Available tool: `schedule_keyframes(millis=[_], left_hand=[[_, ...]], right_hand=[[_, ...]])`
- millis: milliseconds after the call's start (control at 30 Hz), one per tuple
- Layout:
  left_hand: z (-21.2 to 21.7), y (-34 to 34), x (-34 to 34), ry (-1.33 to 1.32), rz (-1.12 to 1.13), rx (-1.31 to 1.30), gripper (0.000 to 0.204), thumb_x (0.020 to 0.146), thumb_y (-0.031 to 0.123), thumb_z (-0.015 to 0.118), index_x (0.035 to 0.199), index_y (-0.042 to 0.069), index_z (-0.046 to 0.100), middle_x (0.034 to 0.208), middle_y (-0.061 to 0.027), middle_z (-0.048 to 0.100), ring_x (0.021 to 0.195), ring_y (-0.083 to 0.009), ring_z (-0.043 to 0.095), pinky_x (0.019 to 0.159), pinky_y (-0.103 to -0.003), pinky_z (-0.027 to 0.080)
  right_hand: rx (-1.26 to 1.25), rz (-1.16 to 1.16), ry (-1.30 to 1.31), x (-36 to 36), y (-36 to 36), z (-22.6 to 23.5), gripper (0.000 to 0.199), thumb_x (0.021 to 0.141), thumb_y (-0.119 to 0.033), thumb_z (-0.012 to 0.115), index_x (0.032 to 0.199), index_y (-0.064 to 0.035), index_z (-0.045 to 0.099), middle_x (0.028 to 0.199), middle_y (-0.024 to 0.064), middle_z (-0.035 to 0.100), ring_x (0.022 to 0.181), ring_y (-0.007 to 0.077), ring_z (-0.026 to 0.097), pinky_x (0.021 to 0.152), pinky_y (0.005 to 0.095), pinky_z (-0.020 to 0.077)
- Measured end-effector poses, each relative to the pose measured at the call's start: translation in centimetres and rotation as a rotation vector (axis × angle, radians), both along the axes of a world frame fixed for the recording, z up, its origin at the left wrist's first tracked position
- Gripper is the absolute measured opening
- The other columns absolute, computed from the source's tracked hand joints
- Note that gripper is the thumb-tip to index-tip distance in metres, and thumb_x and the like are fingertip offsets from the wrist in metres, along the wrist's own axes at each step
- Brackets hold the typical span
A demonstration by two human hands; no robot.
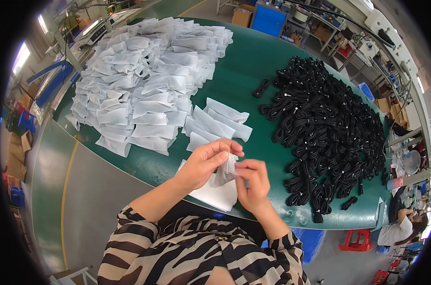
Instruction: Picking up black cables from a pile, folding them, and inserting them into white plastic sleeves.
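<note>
Between my hands, over the near edge of the green table (244,61), is a thin translucent white bag (223,174). My left hand (202,164) has its fingers closed on the bag's upper part. My right hand (252,184) pinches its right side. Whether anything lies inside the bag I cannot tell. Beneath my hands rests a stack of flat white bags (214,195). Just beyond my fingers are several filled white bags (215,124). To the right spreads a large heap of black bundled cables (320,128).
A big pile of filled white bags (149,80) covers the table's left side. One loose cable bundle (261,88) lies left of the black heap, another (349,203) near the front edge. A red stool (356,241) and a seated person (400,229) are at the lower right.
</note>
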State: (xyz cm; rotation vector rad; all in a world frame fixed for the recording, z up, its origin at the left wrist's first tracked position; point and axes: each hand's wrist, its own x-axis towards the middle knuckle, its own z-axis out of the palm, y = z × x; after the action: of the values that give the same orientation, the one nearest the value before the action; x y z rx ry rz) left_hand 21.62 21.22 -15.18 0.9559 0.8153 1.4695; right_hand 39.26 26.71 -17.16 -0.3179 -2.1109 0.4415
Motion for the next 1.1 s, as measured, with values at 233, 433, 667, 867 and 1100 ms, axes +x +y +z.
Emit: schedule_keyframes(millis=[233, 433, 667, 867, 1100], left_hand=[[-1.0, -1.9, -2.7, 0.799, 0.066, 0.009, 0.023, 0.087, 0.004, 0.067, 0.109, 0.004, 0.059, 0.118, -0.0097, 0.061, 0.103, -0.0248, 0.063, 0.089, -0.038, 0.050], [-4.0, -1.3, -7.5, 1.677, 0.095, 0.354, 0.055, 0.068, 0.002, 0.077, 0.117, 0.006, 0.055, 0.109, -0.0133, 0.059, 0.098, -0.0351, 0.061, 0.084, -0.045, 0.050], [-5.0, 1.8, -7.9, 1.703, 0.076, 0.397, 0.093, 0.062, 0.021, 0.088, 0.143, 0.010, 0.043, 0.142, -0.0198, 0.042, 0.131, -0.0406, 0.042, 0.103, -0.052, 0.042], [-3.9, 4.7, -9.0, 1.893, -0.068, 0.210, 0.134, 0.049, 0.039, 0.096, 0.159, 0.015, 0.023, 0.163, -0.0229, 0.014, 0.151, -0.0461, 0.011, 0.115, -0.066, 0.025], [-6.8, 6.1, -10.3, 1.633, -0.142, 0.219, 0.143, 0.047, 0.048, 0.096, 0.161, 0.018, 0.014, 0.165, -0.0238, 0.003, 0.152, -0.0472, -0.002, 0.113, -0.074, 0.017]], right_hand=[[-0.600, 0.129, 0.337, -2.7, 2.7, 0.7, 0.003, 0.095, 0.004, 0.059, 0.095, 0.0011, 0.059, 0.103, 0.0091, 0.055, 0.079, 0.0131, 0.059, 0.060, 0.0252, 0.0480], [-0.430, -0.116, -0.128, -5.8, 8.4, -3.2, 0.019, 0.089, -0.004, 0.068, 0.107, 0.0006, 0.061, 0.099, 0.0142, 0.061, 0.065, 0.0224, 0.062, 0.062, 0.0322, 0.0509], [-0.173, -0.153, -0.284, -7.6, 9.7, -8.8, 0.019, 0.082, 0.000, 0.067, 0.100, -0.0003, 0.068, 0.092, 0.0169, 0.058, 0.075, 0.0353, 0.063, 0.068, 0.0433, 0.0524], [-0.108, -0.143, -0.271, -5.5, 10.2, -5.8, 0.022, 0.079, -0.001, 0.067, 0.100, 0.0002, 0.069, 0.095, 0.0158, 0.057, 0.088, 0.0377, 0.061, 0.073, 0.0459, 0.0515], [-0.252, -0.548, -0.209, -4.6, 11.6, -8.0, 0.022, 0.081, 0.000, 0.066, 0.103, 0.0023, 0.066, 0.096, 0.0173, 0.060, 0.090, 0.0387, 0.062, 0.074, 0.0459, 0.0513]])
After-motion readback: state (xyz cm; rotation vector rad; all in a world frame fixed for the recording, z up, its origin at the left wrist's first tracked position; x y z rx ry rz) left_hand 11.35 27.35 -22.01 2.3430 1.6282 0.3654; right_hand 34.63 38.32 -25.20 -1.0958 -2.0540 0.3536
